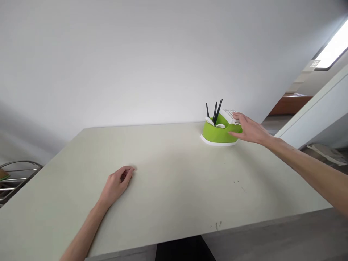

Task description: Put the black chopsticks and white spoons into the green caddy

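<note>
The green holder [219,133] stands at the far right of the worktop [163,188], at about one o'clock from the person. The right hand [250,129] reaches it, fingers spread loosely over its white top and side, touching but not yet clamped. This looks like the moment of taking hold; next the fingers must close round it. The left hand [117,184] rests half-curled, holding nothing, at eleven o'clock. Black sticks [216,110] stand upright inside.

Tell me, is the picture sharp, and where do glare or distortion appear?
Head view: mostly sharp; the bright window at upper right is overexposed; wide-angle bending curves the pale rectangular table edges; soft shadow under the right hand beside the green plastic holder.
</note>
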`<action>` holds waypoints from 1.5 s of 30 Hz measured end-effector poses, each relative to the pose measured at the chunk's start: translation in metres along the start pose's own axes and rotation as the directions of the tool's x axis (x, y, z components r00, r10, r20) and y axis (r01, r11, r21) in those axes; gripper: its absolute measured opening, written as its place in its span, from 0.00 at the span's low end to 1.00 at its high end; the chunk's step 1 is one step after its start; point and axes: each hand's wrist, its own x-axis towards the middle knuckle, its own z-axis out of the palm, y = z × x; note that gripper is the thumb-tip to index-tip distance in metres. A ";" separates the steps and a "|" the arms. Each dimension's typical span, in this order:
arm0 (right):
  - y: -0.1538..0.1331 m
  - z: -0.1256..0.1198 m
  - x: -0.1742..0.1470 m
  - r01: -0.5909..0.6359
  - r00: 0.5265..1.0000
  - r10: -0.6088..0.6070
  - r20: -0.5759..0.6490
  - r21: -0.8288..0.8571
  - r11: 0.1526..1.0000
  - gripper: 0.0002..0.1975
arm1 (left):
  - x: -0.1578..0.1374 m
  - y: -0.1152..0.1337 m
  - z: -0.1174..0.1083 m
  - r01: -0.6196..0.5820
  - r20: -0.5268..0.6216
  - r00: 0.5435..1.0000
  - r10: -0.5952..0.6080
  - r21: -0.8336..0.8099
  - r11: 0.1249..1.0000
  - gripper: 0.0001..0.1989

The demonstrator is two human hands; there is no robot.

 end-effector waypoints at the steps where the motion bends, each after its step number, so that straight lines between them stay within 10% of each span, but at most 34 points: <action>1: -0.002 -0.001 -0.004 0.012 1.000 -0.012 -0.014 -0.001 1.000 0.42 | 0.000 0.001 0.000 0.001 0.001 1.000 -0.001 -0.001 1.000 0.22; 7: -0.062 0.038 -0.073 -0.049 0.927 0.119 -0.356 0.200 0.979 0.35 | 0.001 -0.001 0.000 -0.022 -0.023 0.999 0.022 0.021 1.000 0.22; 15: -0.102 0.124 -0.132 -0.228 0.973 0.201 0.116 0.313 0.922 0.31 | -0.002 -0.004 0.001 0.004 -0.039 0.999 -0.001 0.083 0.997 0.21; 45: -0.097 0.117 -0.139 -0.191 0.980 0.194 0.041 0.471 0.861 0.21 | -0.013 0.002 0.010 -0.106 -0.009 0.992 0.122 0.431 0.896 0.22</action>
